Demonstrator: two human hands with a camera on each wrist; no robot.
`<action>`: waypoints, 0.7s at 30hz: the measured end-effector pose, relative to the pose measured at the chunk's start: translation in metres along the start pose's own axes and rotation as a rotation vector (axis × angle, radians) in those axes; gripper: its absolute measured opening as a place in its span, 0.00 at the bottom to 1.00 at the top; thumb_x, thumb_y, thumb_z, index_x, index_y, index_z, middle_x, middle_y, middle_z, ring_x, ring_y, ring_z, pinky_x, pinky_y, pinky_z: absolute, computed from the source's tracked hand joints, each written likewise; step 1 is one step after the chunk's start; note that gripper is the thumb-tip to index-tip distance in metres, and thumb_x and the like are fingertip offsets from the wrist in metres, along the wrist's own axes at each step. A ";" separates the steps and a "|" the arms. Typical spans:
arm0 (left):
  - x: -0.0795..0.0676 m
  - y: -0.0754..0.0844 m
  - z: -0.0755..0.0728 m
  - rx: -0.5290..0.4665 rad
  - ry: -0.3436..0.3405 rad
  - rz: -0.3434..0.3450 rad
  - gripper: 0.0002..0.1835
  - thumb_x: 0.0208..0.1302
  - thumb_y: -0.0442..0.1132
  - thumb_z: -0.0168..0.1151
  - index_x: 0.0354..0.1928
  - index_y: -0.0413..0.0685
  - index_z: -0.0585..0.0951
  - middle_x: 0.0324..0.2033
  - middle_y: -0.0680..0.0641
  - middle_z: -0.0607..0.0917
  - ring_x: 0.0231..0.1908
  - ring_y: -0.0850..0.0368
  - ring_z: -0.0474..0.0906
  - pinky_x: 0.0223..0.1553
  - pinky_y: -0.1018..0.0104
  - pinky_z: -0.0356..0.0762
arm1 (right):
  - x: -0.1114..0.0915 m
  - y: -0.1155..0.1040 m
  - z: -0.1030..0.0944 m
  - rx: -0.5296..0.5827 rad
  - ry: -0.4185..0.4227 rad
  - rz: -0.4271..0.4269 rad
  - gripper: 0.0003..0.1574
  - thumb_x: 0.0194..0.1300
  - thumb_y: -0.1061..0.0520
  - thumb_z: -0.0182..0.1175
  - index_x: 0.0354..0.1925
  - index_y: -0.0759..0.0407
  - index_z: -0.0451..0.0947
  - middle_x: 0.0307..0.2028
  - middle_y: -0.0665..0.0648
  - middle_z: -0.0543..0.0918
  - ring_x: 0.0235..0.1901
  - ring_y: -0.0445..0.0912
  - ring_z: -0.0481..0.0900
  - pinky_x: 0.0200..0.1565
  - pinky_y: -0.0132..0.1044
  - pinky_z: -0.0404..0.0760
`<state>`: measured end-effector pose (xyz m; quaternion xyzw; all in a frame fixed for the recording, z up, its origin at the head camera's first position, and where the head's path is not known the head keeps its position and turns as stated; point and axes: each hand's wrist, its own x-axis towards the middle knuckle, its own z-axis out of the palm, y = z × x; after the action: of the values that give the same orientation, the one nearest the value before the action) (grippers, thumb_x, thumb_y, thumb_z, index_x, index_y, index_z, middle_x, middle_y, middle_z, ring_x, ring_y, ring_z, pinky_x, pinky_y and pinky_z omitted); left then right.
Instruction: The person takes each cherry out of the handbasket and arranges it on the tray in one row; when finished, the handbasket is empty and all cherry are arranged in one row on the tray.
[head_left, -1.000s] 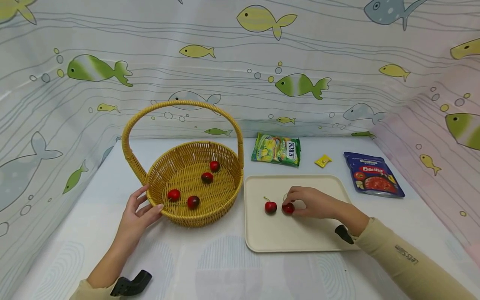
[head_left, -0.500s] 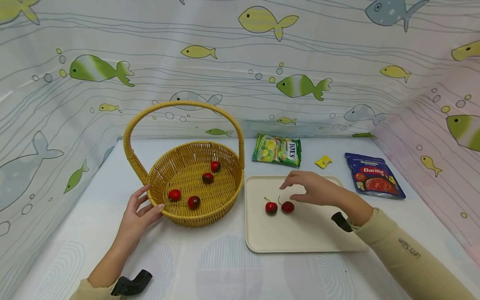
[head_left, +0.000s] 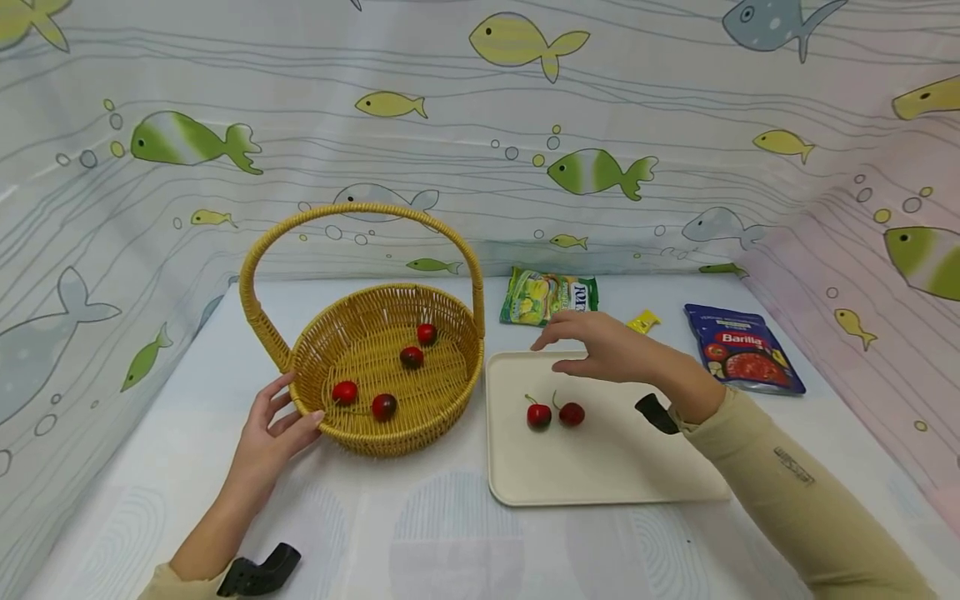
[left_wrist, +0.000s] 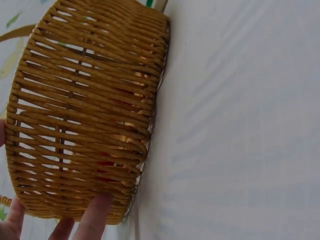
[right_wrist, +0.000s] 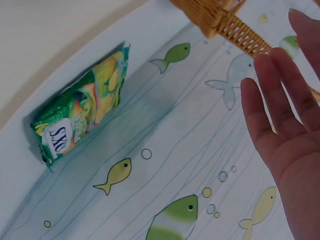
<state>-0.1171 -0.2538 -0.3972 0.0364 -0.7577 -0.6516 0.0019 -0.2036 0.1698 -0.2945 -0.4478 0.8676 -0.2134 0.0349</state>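
Glossy red cherries right of centre look light, slippery; we'd pinch their sides. Our right hand, loosely spread, holds nothing; our left hand grips the basket.

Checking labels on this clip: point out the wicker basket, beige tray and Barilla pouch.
Wicker basket (head_left: 373, 360): head view, woven floor.
Beige tray (head_left: 558, 467): head view, bare surface.
Barilla pouch (head_left: 744, 347): head view, printed front.

Basket on the left, four cherries in it; tray just to its right, two more cherries on that; Fox's bag behind the tray, Barilla pouch out right.
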 end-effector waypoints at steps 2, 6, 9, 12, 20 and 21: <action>0.000 0.000 0.000 0.000 -0.001 0.005 0.40 0.65 0.38 0.58 0.72 0.54 0.46 0.66 0.35 0.50 0.55 0.56 0.64 0.41 0.74 0.77 | 0.005 -0.004 -0.002 0.000 0.000 -0.007 0.17 0.58 0.62 0.65 0.47 0.56 0.79 0.45 0.51 0.77 0.47 0.47 0.75 0.46 0.43 0.77; -0.001 0.000 0.000 0.001 -0.002 0.007 0.39 0.65 0.38 0.58 0.71 0.54 0.47 0.66 0.35 0.51 0.55 0.59 0.65 0.40 0.75 0.77 | 0.017 -0.012 -0.004 -0.002 -0.003 -0.026 0.17 0.59 0.61 0.64 0.48 0.55 0.79 0.47 0.51 0.77 0.48 0.46 0.74 0.48 0.42 0.76; -0.002 0.001 0.001 0.005 -0.002 0.009 0.40 0.65 0.39 0.58 0.72 0.54 0.47 0.66 0.34 0.50 0.56 0.56 0.64 0.40 0.75 0.77 | 0.027 -0.016 -0.004 0.000 -0.005 -0.052 0.17 0.59 0.60 0.64 0.48 0.55 0.79 0.47 0.51 0.77 0.48 0.46 0.73 0.49 0.41 0.75; -0.002 0.002 0.001 0.011 -0.001 0.009 0.40 0.65 0.39 0.58 0.72 0.55 0.47 0.66 0.34 0.50 0.58 0.48 0.62 0.40 0.76 0.77 | 0.036 -0.018 -0.002 0.005 -0.003 -0.087 0.17 0.59 0.60 0.64 0.48 0.56 0.79 0.45 0.50 0.77 0.47 0.45 0.74 0.49 0.40 0.75; -0.004 0.002 0.002 0.031 0.011 0.004 0.39 0.65 0.40 0.59 0.71 0.55 0.48 0.66 0.34 0.51 0.57 0.51 0.64 0.39 0.75 0.77 | 0.063 -0.026 0.005 0.028 -0.013 -0.152 0.18 0.58 0.61 0.65 0.48 0.57 0.78 0.45 0.52 0.77 0.46 0.45 0.74 0.48 0.36 0.74; -0.004 0.002 0.002 0.027 0.010 0.006 0.39 0.65 0.40 0.59 0.71 0.55 0.48 0.66 0.34 0.51 0.57 0.51 0.64 0.40 0.75 0.77 | 0.066 -0.027 0.006 0.030 -0.019 -0.152 0.18 0.58 0.61 0.65 0.48 0.57 0.78 0.45 0.53 0.77 0.46 0.46 0.74 0.48 0.35 0.74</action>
<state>-0.1135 -0.2517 -0.3951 0.0373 -0.7664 -0.6412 0.0071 -0.2210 0.1017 -0.2805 -0.5139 0.8274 -0.2240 0.0337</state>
